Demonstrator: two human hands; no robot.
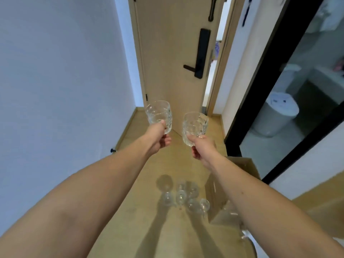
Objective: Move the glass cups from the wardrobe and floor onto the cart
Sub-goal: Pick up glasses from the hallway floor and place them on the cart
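Two glass cups held up, one in each hand, above more cups on the floor.

The left hand grasps a patterned glass cup at 11 o'clock of centre; the right hand grasps a second glass cup at 1 o'clock. Both are upright and apart. Blurred cups on the floor stand at 6 o'clock, beside a cardboard box at 5 o'clock.
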